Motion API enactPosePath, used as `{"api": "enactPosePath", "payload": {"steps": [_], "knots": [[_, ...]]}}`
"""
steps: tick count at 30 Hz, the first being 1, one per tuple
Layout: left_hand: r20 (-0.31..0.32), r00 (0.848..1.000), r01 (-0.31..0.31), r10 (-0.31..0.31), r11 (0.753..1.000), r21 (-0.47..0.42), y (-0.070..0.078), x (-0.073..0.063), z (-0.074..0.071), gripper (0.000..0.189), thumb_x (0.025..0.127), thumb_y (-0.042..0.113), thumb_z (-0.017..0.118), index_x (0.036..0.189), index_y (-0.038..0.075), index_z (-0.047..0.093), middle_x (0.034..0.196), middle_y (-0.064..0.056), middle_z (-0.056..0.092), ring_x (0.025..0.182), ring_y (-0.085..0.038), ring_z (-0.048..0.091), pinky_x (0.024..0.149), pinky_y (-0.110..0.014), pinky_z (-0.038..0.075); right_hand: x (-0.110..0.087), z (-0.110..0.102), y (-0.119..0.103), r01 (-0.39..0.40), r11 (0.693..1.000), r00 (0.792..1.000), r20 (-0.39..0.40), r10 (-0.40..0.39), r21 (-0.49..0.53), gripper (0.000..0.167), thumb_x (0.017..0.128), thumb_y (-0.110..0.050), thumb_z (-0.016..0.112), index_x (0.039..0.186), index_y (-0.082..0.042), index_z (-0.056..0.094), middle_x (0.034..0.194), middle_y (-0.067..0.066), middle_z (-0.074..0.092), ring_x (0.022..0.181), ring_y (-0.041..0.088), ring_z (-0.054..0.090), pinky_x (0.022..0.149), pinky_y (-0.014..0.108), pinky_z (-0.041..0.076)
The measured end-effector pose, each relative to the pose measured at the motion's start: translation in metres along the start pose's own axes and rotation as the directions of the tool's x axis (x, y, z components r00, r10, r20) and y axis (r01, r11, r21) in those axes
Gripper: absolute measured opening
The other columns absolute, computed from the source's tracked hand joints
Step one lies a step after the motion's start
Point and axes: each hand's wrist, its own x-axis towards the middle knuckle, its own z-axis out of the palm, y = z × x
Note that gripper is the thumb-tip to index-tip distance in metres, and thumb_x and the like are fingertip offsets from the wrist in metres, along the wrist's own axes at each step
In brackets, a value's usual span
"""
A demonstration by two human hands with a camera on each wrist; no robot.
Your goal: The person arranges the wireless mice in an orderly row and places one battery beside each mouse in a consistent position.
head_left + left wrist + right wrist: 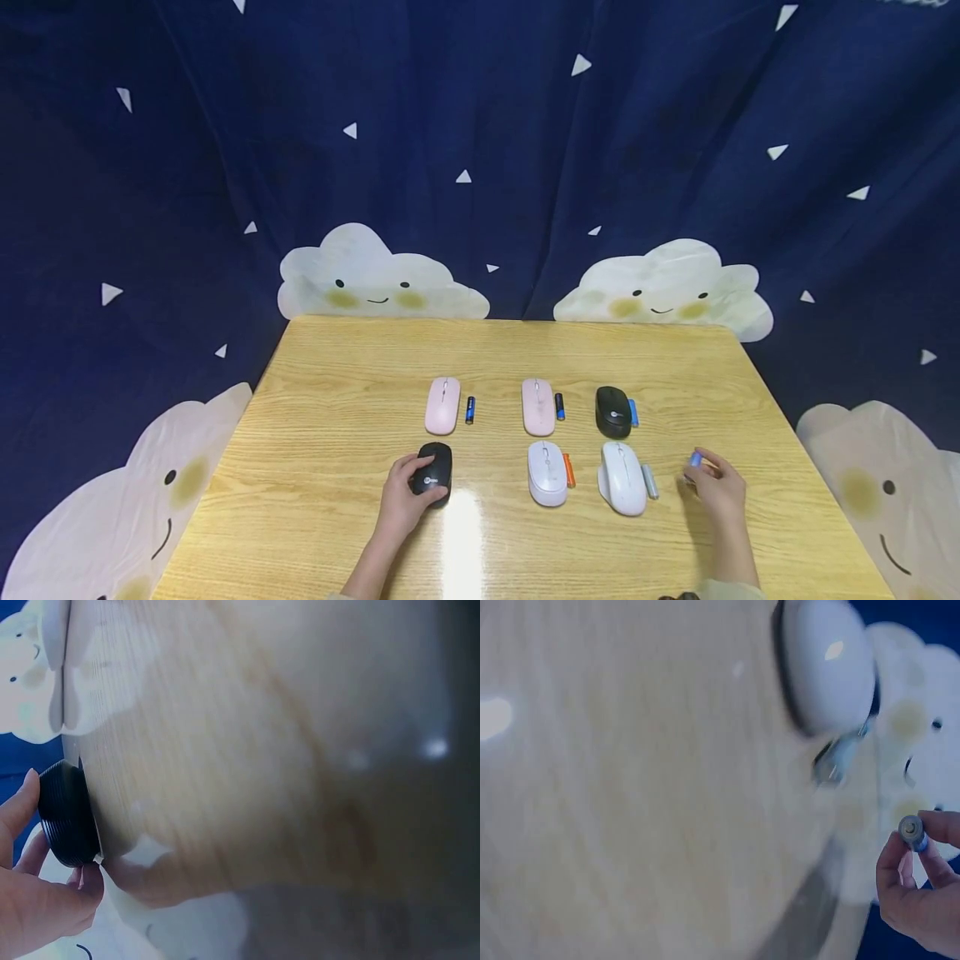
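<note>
My left hand [400, 502] grips a black computer mouse [435, 473] by its sides, thumb on one side and fingers on the other. In the left wrist view the ribbed side of that black mouse [66, 814] shows, standing close to the table surface. On the right, my right hand [722, 490] pinches a blue battery [695, 459] between thumb and fingers. The right wrist view shows the battery's round end [911, 829] facing the camera, held above the table. Nearest to this hand are a grey battery [650, 482] and a white mouse [623, 479] with a side flare.
Along the back stand a pink mouse [442, 406] with a dark blue battery [470, 410], another pink mouse [538, 407] with a battery [559, 407], and a black mouse [613, 412] beside a blue battery [634, 412]. A white mouse [547, 473] and orange battery [569, 470] lie in front.
</note>
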Motion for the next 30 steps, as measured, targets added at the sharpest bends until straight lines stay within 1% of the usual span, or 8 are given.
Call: {"api": "enactPosePath", "payload": {"steps": [3, 6, 8, 11, 16, 20, 24, 30], "knots": [[-0.001, 1.000, 0.000, 0.000, 1.000, 0.005, 0.000, 0.000, 0.000, 0.048, 0.069, 0.012, 0.078, 0.114, 0.004, 0.062, 0.127, -0.025, 0.044, 0.117, -0.046, 0.041, 0.095, -0.055, 0.036, 0.005, 0.017, -0.007, 0.011, 1.000, 1.000, 0.006, -0.011, 0.019, 0.049, 0.084, -0.010, 0.062, 0.130, -0.009, 0.047, 0.097, -0.001, 0.045, 0.072, -0.001, 0.054, 0.067, 0.014, 0.050], [-0.004, 1.000, 0.001, -0.001, 1.000, 0.006, 0.001, 0.000, 0.000, 0.048, 0.069, 0.012, 0.078, 0.113, 0.004, 0.062, 0.126, -0.024, 0.044, 0.117, -0.046, 0.041, 0.095, -0.055, 0.036, -0.006, 0.040, -0.032, 0.050, 0.998, 0.998, 0.030, -0.049, -0.027, 0.049, 0.083, -0.005, 0.060, 0.129, -0.003, 0.047, 0.102, 0.007, 0.046, 0.072, 0.003, 0.056, 0.067, 0.017, 0.051], [-0.007, 1.000, 0.003, -0.003, 1.000, 0.002, 0.000, 0.000, 0.000, 0.048, 0.069, 0.012, 0.078, 0.113, 0.004, 0.062, 0.126, -0.024, 0.044, 0.117, -0.046, 0.042, 0.095, -0.054, 0.036, -0.019, 0.055, -0.051, 0.091, 0.995, 0.993, 0.074, -0.088, -0.049, 0.048, 0.083, -0.002, 0.059, 0.129, 0.001, 0.046, 0.105, 0.012, 0.045, 0.073, 0.007, 0.057, 0.068, 0.020, 0.052], [-0.008, 1.000, 0.000, 0.000, 1.000, -0.002, 0.000, 0.000, 0.000, 0.047, 0.070, 0.012, 0.077, 0.113, 0.004, 0.062, 0.126, -0.024, 0.044, 0.117, -0.046, 0.041, 0.094, -0.054, 0.037, -0.034, 0.079, -0.071, 0.143, 0.990, 0.978, 0.154, -0.139, -0.012, 0.046, 0.083, 0.000, 0.058, 0.127, 0.003, 0.047, 0.103, 0.013, 0.045, 0.077, 0.010, 0.055, 0.069, 0.022, 0.052], [0.002, 1.000, 0.018, -0.018, 1.000, -0.004, 0.000, 0.000, 0.000, 0.048, 0.070, 0.012, 0.077, 0.114, 0.005, 0.061, 0.127, -0.024, 0.043, 0.119, -0.045, 0.040, 0.095, -0.053, 0.036, -0.051, 0.117, -0.089, 0.144, 0.989, 0.947, 0.289, -0.142, 0.013, 0.043, 0.085, 0.000, 0.057, 0.127, -0.002, 0.048, 0.104, 0.011, 0.045, 0.082, 0.012, 0.053, 0.078, 0.030, 0.051], [0.008, 1.000, 0.018, -0.018, 1.000, 0.000, -0.001, 0.000, 0.000, 0.048, 0.070, 0.013, 0.077, 0.114, 0.005, 0.061, 0.127, -0.024, 0.043, 0.119, -0.045, 0.040, 0.096, -0.053, 0.036, -0.063, 0.148, -0.098, 0.126, 0.991, 0.934, 0.333, -0.130, 0.036, 0.042, 0.081, 0.003, 0.061, 0.123, 0.000, 0.052, 0.103, 0.013, 0.048, 0.078, 0.017, 0.058, 0.075, 0.035, 0.052], [0.005, 1.000, 0.018, -0.018, 1.000, -0.006, -0.001, 0.000, 0.000, 0.048, 0.070, 0.013, 0.078, 0.114, 0.005, 0.062, 0.127, -0.023, 0.043, 0.119, -0.044, 0.041, 0.096, -0.053, 0.035, -0.074, 0.173, -0.101, 0.110, 0.991, 0.916, 0.381, -0.129, 0.071, 0.040, 0.078, 0.005, 0.063, 0.118, 0.001, 0.056, 0.096, 0.012, 0.049, 0.072, 0.015, 0.058, 0.070, 0.034, 0.053], [0.000, 1.000, 0.001, -0.001, 1.000, 0.002, -0.001, 0.000, 0.000, 0.048, 0.069, 0.013, 0.078, 0.114, 0.004, 0.062, 0.126, -0.023, 0.044, 0.117, -0.045, 0.042, 0.095, -0.054, 0.036, -0.087, 0.201, -0.097, 0.122, 0.989, 0.865, 0.481, -0.145, 0.079, 0.040, 0.078, 0.003, 0.063, 0.117, 0.003, 0.055, 0.092, 0.011, 0.050, 0.070, 0.011, 0.055, 0.071, 0.036, 0.054]]}}
